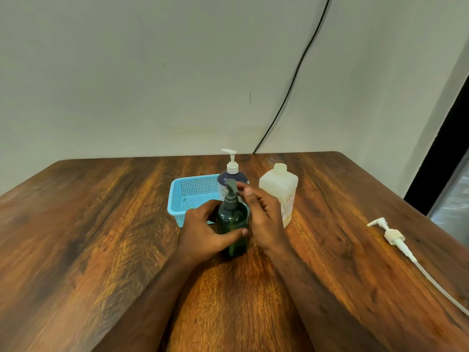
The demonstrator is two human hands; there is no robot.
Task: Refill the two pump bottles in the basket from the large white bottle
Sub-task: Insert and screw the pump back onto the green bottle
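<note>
A dark green pump bottle with a grey pump stands on the wooden table, just in front of the blue basket. My left hand grips its body, thumb across the front. My right hand hovers beside the grey pump head with relaxed fingers, a fingertip close to the nozzle; I cannot tell whether it touches. A dark blue pump bottle with a white pump stands in the basket's right end. The large white bottle stands uncapped to the right of the basket.
A white pump head with a long dip tube lies on the table at the right, its tube running toward the near right edge. A black cable hangs down the wall behind the table.
</note>
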